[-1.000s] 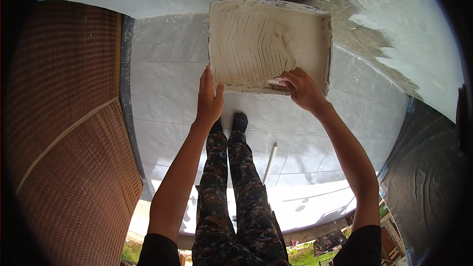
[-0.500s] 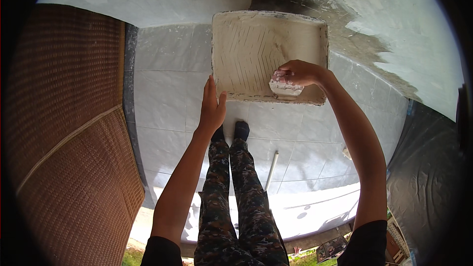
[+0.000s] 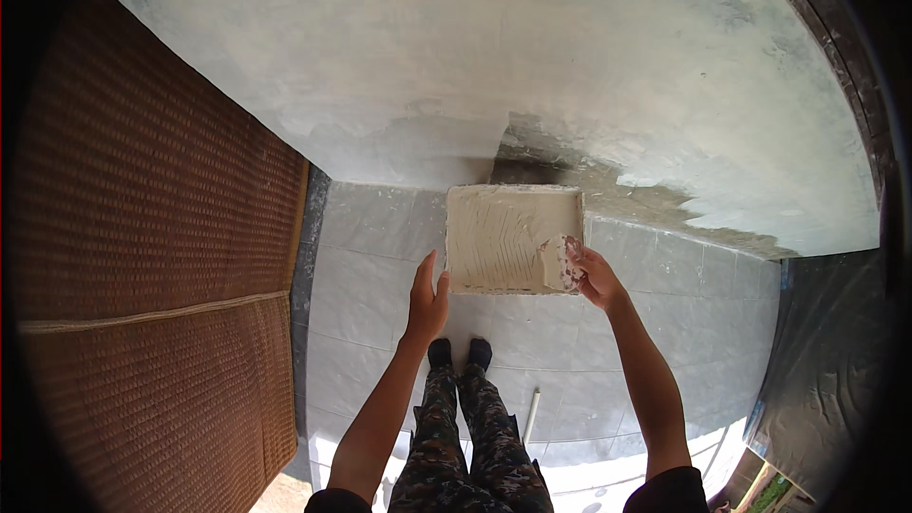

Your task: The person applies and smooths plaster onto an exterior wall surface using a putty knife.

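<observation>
A rectangular tray [image 3: 494, 228] of beige, creamy coating with grooved lines lies in front of me. In my right hand [image 3: 597, 277] is a flat tool smeared with coating [image 3: 557, 261], over the tray's lower right part, with my fingers closed on it. My left hand [image 3: 427, 299] is beside the tray's lower left corner, fingers stretched out; whether it touches the edge I cannot tell.
A patchy pale wall [image 3: 617, 57] rises ahead, darker near its base. A woven brown mat [image 3: 171, 237] stands at left, a dark sheet [image 3: 817, 351] at right. A white pipe [image 3: 532, 414] lies on the grey tiled floor [image 3: 370, 266] by my feet.
The view has tilted up, showing more wall; tray and hands now sit lower and look smaller. The tool in my right hand has turned more upright at the tray's right side.
</observation>
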A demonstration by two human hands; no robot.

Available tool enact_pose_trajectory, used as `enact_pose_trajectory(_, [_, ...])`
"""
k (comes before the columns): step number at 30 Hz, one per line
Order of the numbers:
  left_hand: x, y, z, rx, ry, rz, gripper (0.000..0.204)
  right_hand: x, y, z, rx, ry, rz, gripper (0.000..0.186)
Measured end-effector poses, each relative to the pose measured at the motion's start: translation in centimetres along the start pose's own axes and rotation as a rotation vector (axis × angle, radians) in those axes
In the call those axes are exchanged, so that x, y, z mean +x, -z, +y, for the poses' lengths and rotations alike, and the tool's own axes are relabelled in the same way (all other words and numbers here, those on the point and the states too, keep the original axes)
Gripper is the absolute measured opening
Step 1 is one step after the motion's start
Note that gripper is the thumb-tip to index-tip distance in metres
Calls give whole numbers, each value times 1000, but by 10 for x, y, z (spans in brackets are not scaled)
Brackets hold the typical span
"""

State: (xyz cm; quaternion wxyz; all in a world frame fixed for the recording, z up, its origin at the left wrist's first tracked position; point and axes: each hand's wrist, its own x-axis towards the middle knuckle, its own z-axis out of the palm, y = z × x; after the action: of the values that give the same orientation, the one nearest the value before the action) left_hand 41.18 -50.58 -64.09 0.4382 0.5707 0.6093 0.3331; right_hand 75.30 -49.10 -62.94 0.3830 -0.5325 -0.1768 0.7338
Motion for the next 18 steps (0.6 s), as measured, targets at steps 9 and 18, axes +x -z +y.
enact_pose_trajectory(9, [52, 134, 168, -8, -405, 175, 45, -87, -123, -61, 430, 365, -216, 43])
enact_pose_trajectory(18, [71, 303, 313, -6, -759, 366, 41, -157, -282, -194, 600, 702, -332, 45])
